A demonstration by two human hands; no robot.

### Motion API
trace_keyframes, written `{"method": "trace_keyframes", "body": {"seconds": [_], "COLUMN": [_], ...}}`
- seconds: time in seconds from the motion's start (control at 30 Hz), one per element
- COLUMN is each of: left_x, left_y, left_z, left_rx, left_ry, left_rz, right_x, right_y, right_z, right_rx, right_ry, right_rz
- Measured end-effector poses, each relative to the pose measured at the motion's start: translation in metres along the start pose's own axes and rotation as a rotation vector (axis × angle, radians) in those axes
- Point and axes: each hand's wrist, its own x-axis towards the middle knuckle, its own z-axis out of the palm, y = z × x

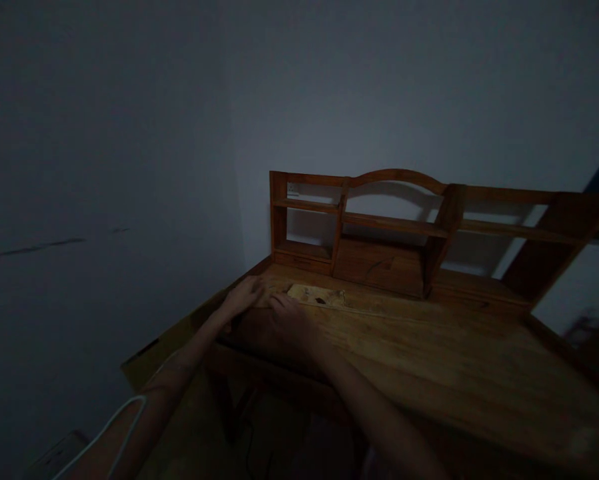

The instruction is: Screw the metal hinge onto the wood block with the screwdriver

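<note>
In dim light, my left hand (244,295) rests at the left end of a wooden desk (419,347), its fingers reaching over the surface. Close to its right lies my right hand (290,319), with the fingers stretched forward and slightly bent on the wood. Both hands look open, and I make out nothing held in either. Just past my right fingertips is a pale, irregular patch (309,293) with a small dark spot on the desktop. Whether it is a sheet or a worn area I cannot tell. A white cord (129,407) loops by my left forearm.
A wooden shelf unit (394,223) with several compartments stands along the desk's back edge. A wall socket (292,190) shows through its left opening. Plain walls (129,133) close off the left and back. A flat yellowish panel (164,347) lies between desk and left wall.
</note>
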Motion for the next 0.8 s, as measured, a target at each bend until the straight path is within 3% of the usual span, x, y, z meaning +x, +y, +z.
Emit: {"method": "trace_keyframes", "body": {"seconds": [0.17,0.27,0.33,0.47,0.63,0.8], "left_x": [-0.018,-0.022,-0.019,-0.003,0.024,0.047], "left_y": [0.011,0.026,0.041,0.071,0.103,0.136], "left_z": [0.008,0.013,0.026,0.082,0.168,0.231], "left_rx": [0.375,0.384,0.327,0.283,0.265,0.282], "left_ry": [-0.041,-0.051,-0.129,-0.365,-0.527,-0.657], "left_rz": [0.045,0.095,0.196,0.336,0.363,0.454], "right_x": [-0.064,-0.117,-0.149,-0.207,-0.282,-0.349], "right_y": [0.055,0.079,0.090,0.098,0.086,0.088], "right_z": [-0.053,-0.085,-0.103,-0.136,-0.169,-0.187], "right_rx": [-0.031,-0.035,-0.027,0.097,0.260,0.287], "right_ry": [0.010,0.008,-0.007,0.072,0.249,0.201], "right_rz": [0.076,0.106,0.150,0.322,0.668,0.802]}}
